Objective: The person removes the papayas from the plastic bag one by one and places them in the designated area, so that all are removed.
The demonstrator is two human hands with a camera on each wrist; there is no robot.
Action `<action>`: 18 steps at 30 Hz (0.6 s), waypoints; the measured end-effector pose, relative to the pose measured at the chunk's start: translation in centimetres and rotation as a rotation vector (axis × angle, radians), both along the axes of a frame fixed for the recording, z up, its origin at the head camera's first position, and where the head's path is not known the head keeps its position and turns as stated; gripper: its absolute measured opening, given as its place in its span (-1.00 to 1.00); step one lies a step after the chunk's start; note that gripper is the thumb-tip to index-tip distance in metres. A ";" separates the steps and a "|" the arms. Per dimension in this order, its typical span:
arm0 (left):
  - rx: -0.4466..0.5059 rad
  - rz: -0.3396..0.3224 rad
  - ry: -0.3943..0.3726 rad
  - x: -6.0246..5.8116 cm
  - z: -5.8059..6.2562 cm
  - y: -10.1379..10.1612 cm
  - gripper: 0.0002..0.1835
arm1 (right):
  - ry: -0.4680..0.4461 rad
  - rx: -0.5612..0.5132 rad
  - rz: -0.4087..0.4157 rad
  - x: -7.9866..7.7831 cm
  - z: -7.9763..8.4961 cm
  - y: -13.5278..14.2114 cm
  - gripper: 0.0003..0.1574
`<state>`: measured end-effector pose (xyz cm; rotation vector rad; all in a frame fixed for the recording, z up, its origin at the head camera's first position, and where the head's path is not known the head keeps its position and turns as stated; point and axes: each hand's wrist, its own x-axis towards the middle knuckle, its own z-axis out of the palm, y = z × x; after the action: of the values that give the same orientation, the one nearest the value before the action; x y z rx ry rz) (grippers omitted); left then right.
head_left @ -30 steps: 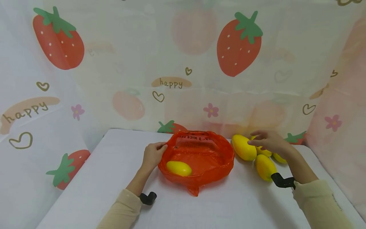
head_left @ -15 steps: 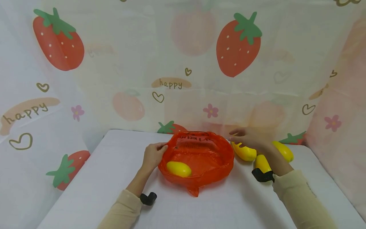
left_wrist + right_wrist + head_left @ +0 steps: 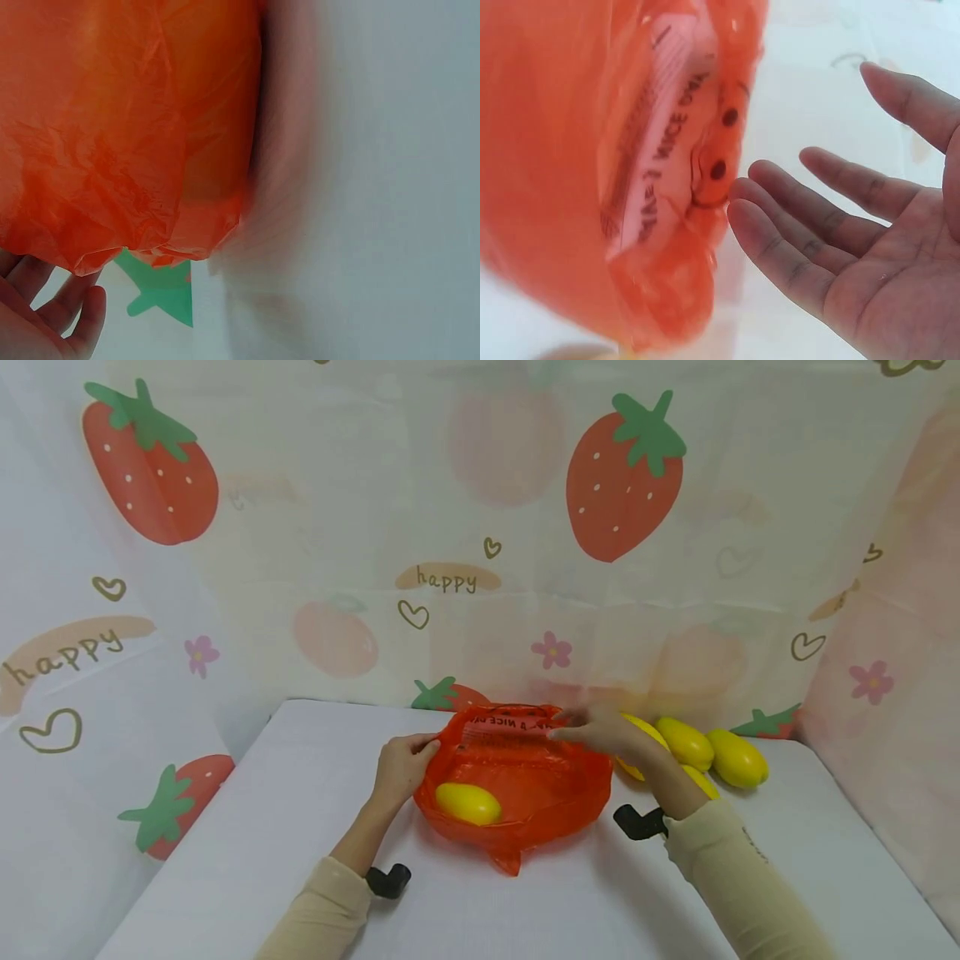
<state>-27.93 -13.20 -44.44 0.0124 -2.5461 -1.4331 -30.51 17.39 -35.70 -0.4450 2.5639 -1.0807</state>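
Note:
A red plastic bag stands with its mouth spread wide on the table, printed text showing on its inner back wall. One yellow mango lies inside at the front left. My left hand pinches the bag's left rim between thumb and fingers; the left wrist view shows its fingers at the edge of the red plastic. Over the back right rim hovers my right hand. In the right wrist view this right hand has spread, relaxed fingers beside the printed wall and holds nothing.
Several more yellow mangoes lie close together on the white table right of the bag, partly behind my right forearm. A curtain printed with strawberries rises right behind the table's back edge.
My right hand has moved left, from above the mangoes to over the bag's back right rim. The left hand keeps its hold on the rim, and the bag stays in place.

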 end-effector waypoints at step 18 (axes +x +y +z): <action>-0.030 0.004 -0.005 -0.1 0.0 -0.1 -0.69 | -0.057 0.019 0.073 0.3 -2.3 -5.9 -0.36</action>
<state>-28.01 -13.29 -44.49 0.0159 -2.5698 -1.3953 -30.16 11.53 -37.99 -0.4921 2.4861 -1.0284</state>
